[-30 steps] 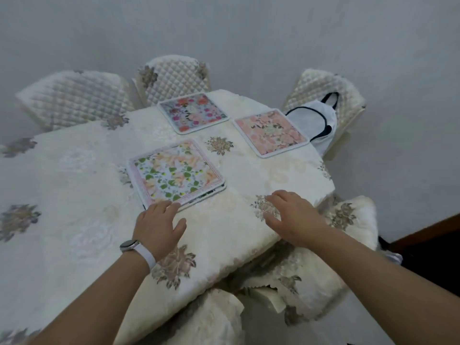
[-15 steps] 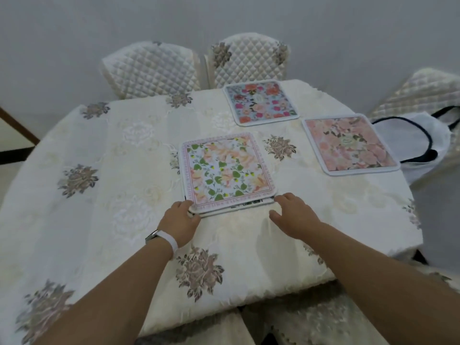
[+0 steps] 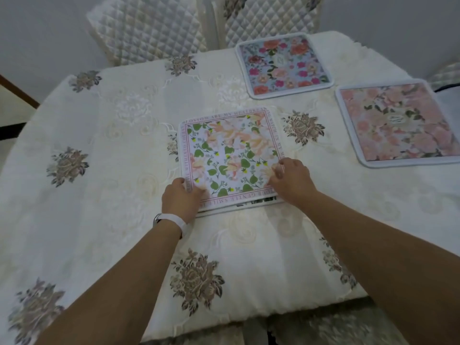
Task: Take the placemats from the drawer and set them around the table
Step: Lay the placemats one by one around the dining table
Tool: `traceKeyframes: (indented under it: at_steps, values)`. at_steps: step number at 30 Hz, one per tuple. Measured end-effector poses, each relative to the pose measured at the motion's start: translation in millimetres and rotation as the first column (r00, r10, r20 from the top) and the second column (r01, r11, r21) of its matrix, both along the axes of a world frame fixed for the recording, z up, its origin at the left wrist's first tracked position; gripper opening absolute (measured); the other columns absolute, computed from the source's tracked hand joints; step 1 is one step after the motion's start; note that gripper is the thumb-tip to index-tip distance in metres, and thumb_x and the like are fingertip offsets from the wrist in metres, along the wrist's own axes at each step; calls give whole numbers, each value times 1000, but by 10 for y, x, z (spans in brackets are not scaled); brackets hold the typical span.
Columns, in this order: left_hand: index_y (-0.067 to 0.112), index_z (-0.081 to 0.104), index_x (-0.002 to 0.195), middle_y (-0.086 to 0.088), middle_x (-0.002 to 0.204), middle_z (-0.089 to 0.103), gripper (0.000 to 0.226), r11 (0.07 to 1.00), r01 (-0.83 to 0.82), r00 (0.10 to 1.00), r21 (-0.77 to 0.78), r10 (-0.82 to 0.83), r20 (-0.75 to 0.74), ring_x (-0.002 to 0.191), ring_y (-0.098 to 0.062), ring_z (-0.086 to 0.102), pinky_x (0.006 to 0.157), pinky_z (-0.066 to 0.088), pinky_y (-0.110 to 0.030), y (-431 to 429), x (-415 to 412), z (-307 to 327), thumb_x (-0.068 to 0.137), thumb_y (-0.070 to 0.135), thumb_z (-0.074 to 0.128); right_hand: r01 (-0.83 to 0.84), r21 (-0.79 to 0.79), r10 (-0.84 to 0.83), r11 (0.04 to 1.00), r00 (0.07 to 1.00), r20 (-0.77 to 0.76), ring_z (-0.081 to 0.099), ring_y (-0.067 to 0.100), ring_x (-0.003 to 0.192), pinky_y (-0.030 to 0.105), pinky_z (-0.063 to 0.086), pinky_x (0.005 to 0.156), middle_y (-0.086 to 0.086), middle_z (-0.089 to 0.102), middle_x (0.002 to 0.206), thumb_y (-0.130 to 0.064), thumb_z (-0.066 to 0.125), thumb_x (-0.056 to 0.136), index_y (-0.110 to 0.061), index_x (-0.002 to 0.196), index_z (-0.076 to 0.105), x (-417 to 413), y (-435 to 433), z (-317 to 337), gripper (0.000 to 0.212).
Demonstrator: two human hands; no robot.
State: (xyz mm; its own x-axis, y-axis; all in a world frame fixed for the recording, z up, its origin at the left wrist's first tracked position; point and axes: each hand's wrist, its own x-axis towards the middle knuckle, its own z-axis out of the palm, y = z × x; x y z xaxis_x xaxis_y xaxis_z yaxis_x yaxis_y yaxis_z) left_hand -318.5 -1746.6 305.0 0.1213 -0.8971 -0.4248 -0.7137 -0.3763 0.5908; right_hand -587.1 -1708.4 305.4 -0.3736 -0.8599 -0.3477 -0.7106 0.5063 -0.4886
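A stack of placemats [image 3: 231, 155] lies in the middle of the table; its top mat shows green leaves and peach flowers inside a pink lettered border. My left hand [image 3: 180, 201] grips the stack's near-left corner, thumb on top. At the near-right corner my right hand [image 3: 291, 181] pinches the top mat's edge with curled fingers. A blue floral placemat [image 3: 283, 64] lies flat at the far side. A pink floral placemat [image 3: 400, 123] lies flat at the right side.
A cream tablecloth with brown flower patches [image 3: 112, 183] covers the round table. Two quilted chair backs [image 3: 146, 28] [image 3: 268, 16] stand against the far edge. A covered chair seat [image 3: 323, 329] shows below the near edge.
My view swung left and closer to the stack. Both hands moved from the cloth onto the stack's near corners and took hold there.
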Motion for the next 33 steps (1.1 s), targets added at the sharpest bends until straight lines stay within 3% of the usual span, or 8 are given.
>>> traceKeyframes:
  at_steps: [5,8,10,15,19,23,29,33]
  values:
    - [15,43,137,-9,131,50,68,993,-114,992,42,116,-43,108,-29,57,85,50,-39,-51,-61,-70,78,37,69,184,-13,-183,983,980,84,50,36,115,42,44,93,17,48,125,-27,65,87,-12,132,46,-61,-119,-71,51]
    - [12,54,120,-5,114,63,39,991,-130,988,28,132,-82,87,-20,60,62,43,-26,-10,-48,-92,84,24,64,240,-78,-227,968,962,153,55,33,113,36,46,88,14,51,126,-20,66,88,-13,135,44,-89,-99,-118,52]
    - [11,59,108,-5,103,67,24,992,-125,987,19,126,-103,78,-16,60,55,41,-24,53,-35,-93,87,22,61,257,-92,-239,962,956,172,56,29,114,28,42,81,11,53,129,-16,65,89,-13,136,43,-82,-46,-119,52]
    - [18,54,105,2,98,64,22,977,-214,927,11,207,-313,83,-12,62,62,50,-27,292,-61,-67,86,14,65,305,-87,-273,949,925,266,63,25,95,35,50,75,6,61,114,-32,65,92,-16,132,40,-9,250,-100,50]
    - [21,62,107,-1,103,69,27,920,-389,785,46,357,-505,94,-22,67,81,57,-45,538,-61,-139,81,17,70,412,-54,-366,910,856,365,62,21,92,33,50,75,0,57,105,-31,68,90,-16,138,33,179,611,-70,62]
    - [33,63,107,-1,111,69,37,861,-481,629,165,470,-619,102,-25,66,88,54,-53,763,-141,-229,76,14,71,497,35,-450,867,751,483,63,17,90,32,52,73,-2,63,103,-29,71,88,-18,113,48,451,1012,-68,35]
    - [22,47,126,6,107,61,47,917,-371,680,149,377,-629,101,-23,62,93,51,-49,1161,-389,-73,87,1,61,479,79,-429,874,685,589,59,5,89,16,46,58,-4,62,109,-19,64,93,-19,120,50,794,1467,-7,31]
    - [20,49,125,1,114,63,47,935,-326,667,138,331,-668,106,-26,62,94,51,-50,1238,-256,-15,86,-5,58,552,121,-500,825,612,613,62,12,87,27,54,60,3,63,106,-6,65,89,-12,113,50,728,1600,141,29]
